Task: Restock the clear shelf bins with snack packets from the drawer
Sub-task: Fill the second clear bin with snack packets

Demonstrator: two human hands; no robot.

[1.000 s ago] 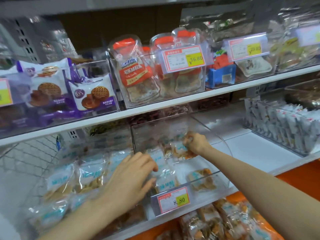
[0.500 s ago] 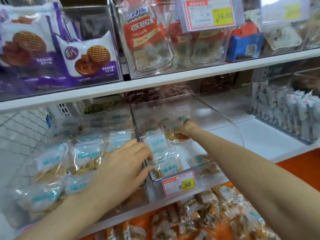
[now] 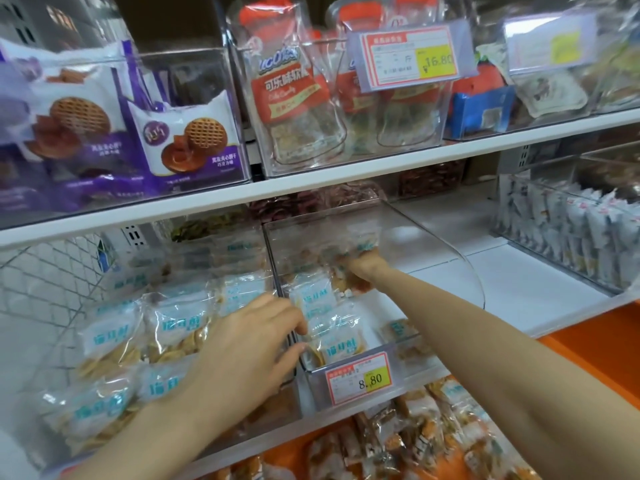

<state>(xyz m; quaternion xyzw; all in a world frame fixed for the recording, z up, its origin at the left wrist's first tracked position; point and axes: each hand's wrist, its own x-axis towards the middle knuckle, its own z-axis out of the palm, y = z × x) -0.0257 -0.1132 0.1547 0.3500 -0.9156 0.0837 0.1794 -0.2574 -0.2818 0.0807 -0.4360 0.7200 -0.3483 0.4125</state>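
We are gripping a snack packet (image 3: pixel 362 242) with our right hand (image 3: pixel 363 266) at the back of the clear bin (image 3: pixel 450 258); our left hand (image 3: pixel 249 348), lying open, is resting on its near left wall.

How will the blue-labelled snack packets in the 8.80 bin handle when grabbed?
The packets are probably light and floppy: thin clear film, loose biscuit pieces. Likely slippery, as they lie slumped over one another. Contents may crush if squeezed.
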